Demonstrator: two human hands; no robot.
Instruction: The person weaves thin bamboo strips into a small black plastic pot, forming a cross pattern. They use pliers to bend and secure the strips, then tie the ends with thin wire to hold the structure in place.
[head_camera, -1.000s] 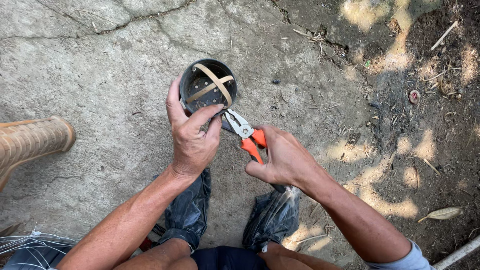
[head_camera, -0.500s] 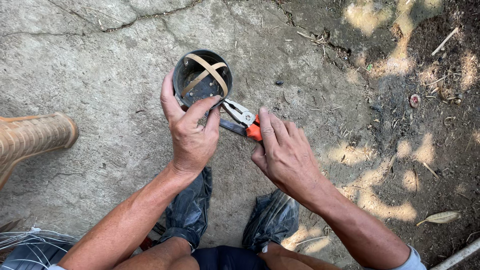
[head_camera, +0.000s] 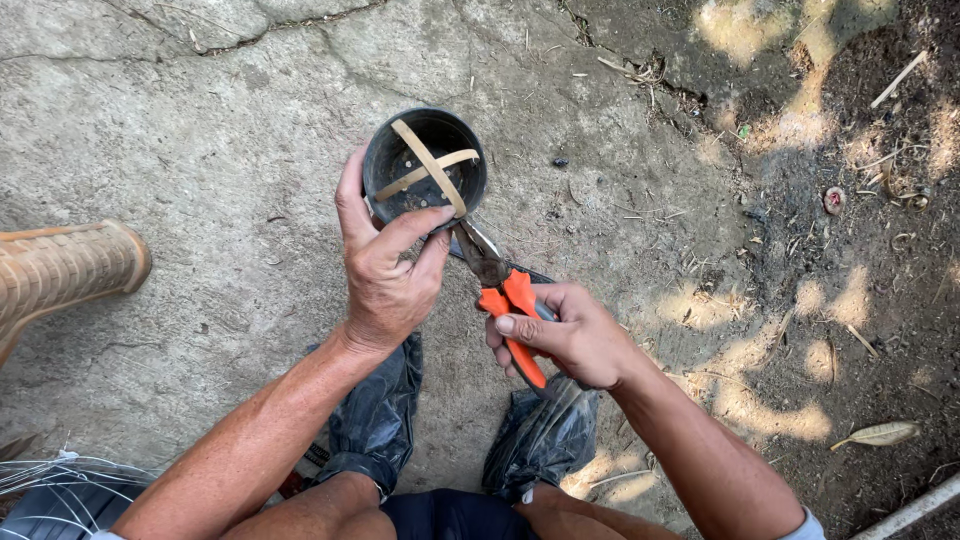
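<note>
Cracked grey concrete ground (head_camera: 200, 130) fills most of the view, with dirt and dry litter over at 2 o'clock. Left hand (head_camera: 385, 270) is wrapped round the side of a short dark cylindrical pot (head_camera: 424, 166), thumb hooked on its near rim, mouth facing straight up at the camera, two pale flat strips (head_camera: 430, 170) crossed over the opening. Right hand (head_camera: 570, 340) is closed on orange-handled metal pliers (head_camera: 500, 290), long axis running from 5 o'clock up to 11, nose touching the pot's rim at its 5 o'clock edge. Tan ribbed tube (head_camera: 60, 270) lies way out at 9 o'clock.
</note>
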